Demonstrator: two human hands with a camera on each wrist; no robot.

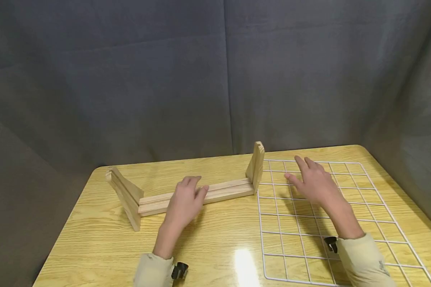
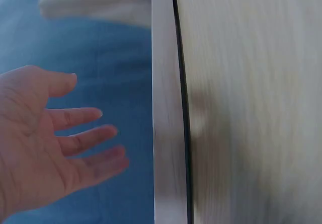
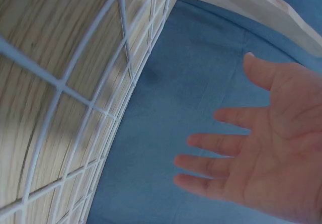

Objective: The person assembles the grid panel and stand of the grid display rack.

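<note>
A pale wooden rack (image 1: 186,190), two upright end boards joined by long slats, lies on the yellow wood-grain table (image 1: 104,239). My left hand (image 1: 186,199) hovers at the slats' middle with relaxed fingers and holds nothing. In the left wrist view its palm (image 2: 50,148) is spread beside a blurred wooden slat (image 2: 168,113). My right hand (image 1: 313,181) is stretched flat over a white wire grid panel (image 1: 348,235), just right of the rack's right end board (image 1: 256,165). The right wrist view shows that palm (image 3: 266,148) empty, near the grid panel (image 3: 65,88).
Grey fabric screens (image 1: 165,79) close off the back and sides of the table. The table's rounded far corners and side edges are near the rack and the grid. A bright light reflection (image 1: 245,267) lies on the tabletop near its front.
</note>
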